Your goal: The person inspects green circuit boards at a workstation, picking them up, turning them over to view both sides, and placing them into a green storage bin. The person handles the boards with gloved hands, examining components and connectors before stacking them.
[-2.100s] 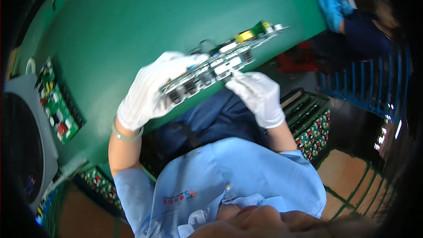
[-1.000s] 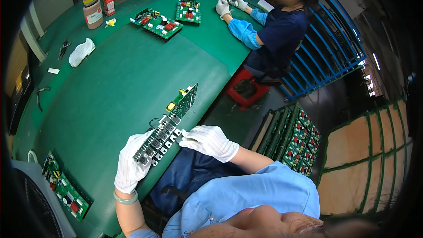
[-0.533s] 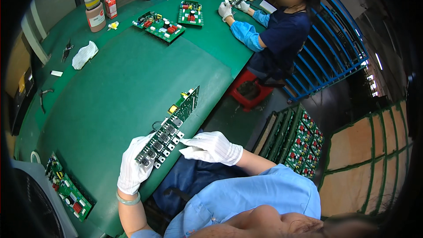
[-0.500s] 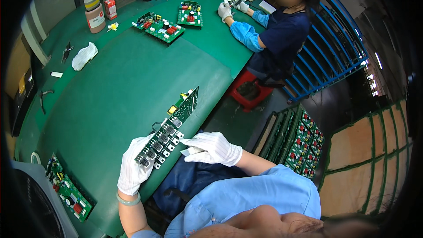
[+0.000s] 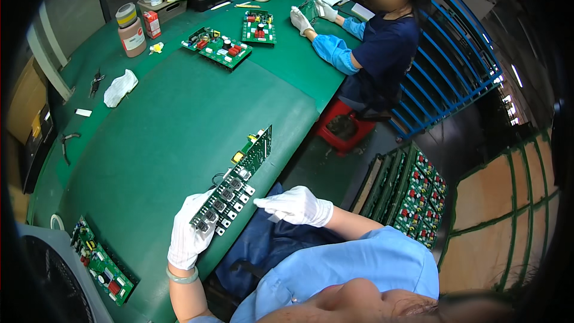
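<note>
The right hand [image 5: 294, 206] withdrew from the metal tabs [image 5: 237, 207] of the circuit board [image 5: 258, 153] to a position just beside them. The co-worker's gloved hands [image 5: 301, 21] spread farther apart.

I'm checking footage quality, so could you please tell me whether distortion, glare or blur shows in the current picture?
Head view: the blue rack appears bowed near the fisheye's black rim; head view: a bright streak of light stands out against the dark right side; head view: the held circuit board and left hand look fairly sharp.
</note>
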A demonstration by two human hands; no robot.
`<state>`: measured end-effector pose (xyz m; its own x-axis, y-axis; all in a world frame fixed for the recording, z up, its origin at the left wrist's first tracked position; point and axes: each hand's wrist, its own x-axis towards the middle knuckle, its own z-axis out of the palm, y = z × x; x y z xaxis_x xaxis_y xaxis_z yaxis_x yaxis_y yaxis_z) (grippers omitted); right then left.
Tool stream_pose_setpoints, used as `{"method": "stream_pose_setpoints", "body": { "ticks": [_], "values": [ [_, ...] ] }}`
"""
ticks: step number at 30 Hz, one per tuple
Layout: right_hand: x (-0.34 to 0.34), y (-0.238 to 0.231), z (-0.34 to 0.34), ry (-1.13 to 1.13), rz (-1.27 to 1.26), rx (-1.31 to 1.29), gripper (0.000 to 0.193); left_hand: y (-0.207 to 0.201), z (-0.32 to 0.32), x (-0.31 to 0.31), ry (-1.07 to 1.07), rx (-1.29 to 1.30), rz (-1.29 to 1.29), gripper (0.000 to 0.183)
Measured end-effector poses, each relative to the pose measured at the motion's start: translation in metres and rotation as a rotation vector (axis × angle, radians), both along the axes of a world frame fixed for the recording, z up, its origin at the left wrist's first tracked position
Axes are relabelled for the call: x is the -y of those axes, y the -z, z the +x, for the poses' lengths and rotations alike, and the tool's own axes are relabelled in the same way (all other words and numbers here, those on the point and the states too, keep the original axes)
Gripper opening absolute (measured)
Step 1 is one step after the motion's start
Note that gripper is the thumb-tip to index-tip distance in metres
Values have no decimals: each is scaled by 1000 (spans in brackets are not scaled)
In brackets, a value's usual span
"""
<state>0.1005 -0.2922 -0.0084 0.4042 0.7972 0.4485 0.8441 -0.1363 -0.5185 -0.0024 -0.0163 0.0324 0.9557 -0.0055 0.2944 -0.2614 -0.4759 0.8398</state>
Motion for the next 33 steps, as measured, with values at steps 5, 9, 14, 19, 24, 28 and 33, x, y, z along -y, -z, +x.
{"method": "stream_pose_setpoints", "body": {
  "ticks": [5, 9, 14, 19, 24, 28, 33],
  "values": [
    [-9, -23, 6, 47, -24, -179, 45, 3, -2, 0, -29, -17, -50, 36],
    [-20, -17, 11, 45, 112, -131, 49, 7, -4, 2, -57, -80, -142, 38],
    [-29, -1, 14, 128, 275, -37, 52, 4, -2, 1, -31, -20, -80, 37],
    [-19, 9, 6, 165, 289, -227, 50, 11, -3, 9, -140, -109, -323, 32],
    [-17, 8, 9, 225, 451, -560, 37, 47, -5, -8, -296, -288, -710, 32],
    [-43, -29, 33, 414, 470, -775, 38, 38, -6, -23, -490, -207, -814, 40],
    [-110, -45, 100, 310, 579, -860, 40, 27, -20, -59, -746, -36, -625, 52]
  ]
}}
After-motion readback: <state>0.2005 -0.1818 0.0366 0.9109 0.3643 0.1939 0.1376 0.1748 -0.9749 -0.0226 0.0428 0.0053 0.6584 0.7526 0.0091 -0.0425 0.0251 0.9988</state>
